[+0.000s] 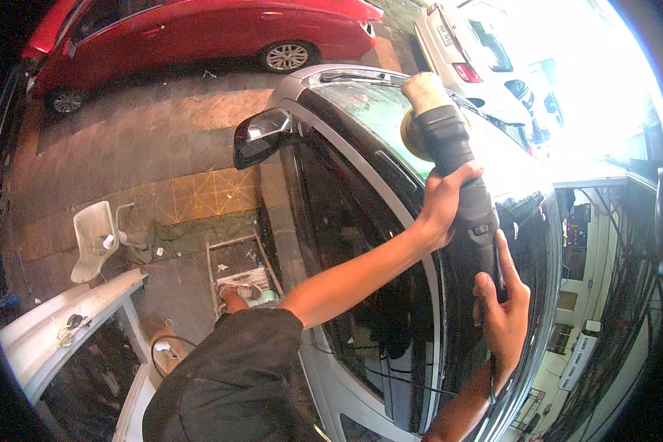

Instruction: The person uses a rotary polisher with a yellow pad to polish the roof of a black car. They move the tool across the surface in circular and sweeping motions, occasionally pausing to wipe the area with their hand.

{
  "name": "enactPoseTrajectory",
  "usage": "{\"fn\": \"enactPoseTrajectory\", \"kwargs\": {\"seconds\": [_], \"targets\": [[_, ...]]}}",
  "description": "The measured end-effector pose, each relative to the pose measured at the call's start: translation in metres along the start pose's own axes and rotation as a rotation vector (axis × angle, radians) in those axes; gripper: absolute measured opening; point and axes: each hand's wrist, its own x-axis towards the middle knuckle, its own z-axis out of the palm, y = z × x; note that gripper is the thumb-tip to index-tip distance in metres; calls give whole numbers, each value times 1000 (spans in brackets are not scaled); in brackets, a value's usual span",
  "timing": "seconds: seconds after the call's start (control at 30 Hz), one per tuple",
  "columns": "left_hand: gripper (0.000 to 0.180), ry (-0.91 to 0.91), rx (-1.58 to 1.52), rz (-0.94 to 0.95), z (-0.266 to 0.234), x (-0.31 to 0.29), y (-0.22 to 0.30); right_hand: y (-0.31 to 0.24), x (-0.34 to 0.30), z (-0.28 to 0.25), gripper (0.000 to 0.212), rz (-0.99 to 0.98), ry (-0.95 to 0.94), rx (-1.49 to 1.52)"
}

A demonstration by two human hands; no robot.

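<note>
A black power polisher [460,151] is held in both my hands over a dark car with silver trim. Its head wears a tan cover [423,92], and a yellowish round pad [407,136] shows beside it, over the windshield [368,110]. I cannot tell whether the pad touches the glass. My left hand [449,197] is wrapped round the body just behind the head. Farther back, my right hand [504,313] closes on the rear handle, its index finger stretched along the casing. Below the tool lies the car's dark, glossy roof [464,295].
The car's side mirror [261,136] juts out on the left. A red car [177,37] and a white car [464,51] stand beyond. At left are a pale plastic chair [96,239] and a white panel [66,335]. I stand near a framed step [243,269]; a black cord [173,342] hangs nearby.
</note>
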Motion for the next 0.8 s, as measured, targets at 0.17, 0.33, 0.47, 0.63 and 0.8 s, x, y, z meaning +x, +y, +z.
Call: {"fn": "enactPoseTrajectory", "kwargs": {"seconds": [0.17,0.33,0.47,0.63,0.8], "targets": [[21,55,-38,-47,-18,-9,-13,3,-6,3,65,-26,-58,-107],[21,56,-47,-26,-25,-15,-18,9,-12,5,65,-46,-71,-111],[23,13,-58,-38,-27,-16,-15,3,-11,7,64,-79,-80,-104],[24,19,-86,-17,-35,-15,-10,0,-6,14,63,-120,-100,-142],[23,62,-82,-10,-40,-9,-8,4,1,19,64,-113,-100,-163]]}}
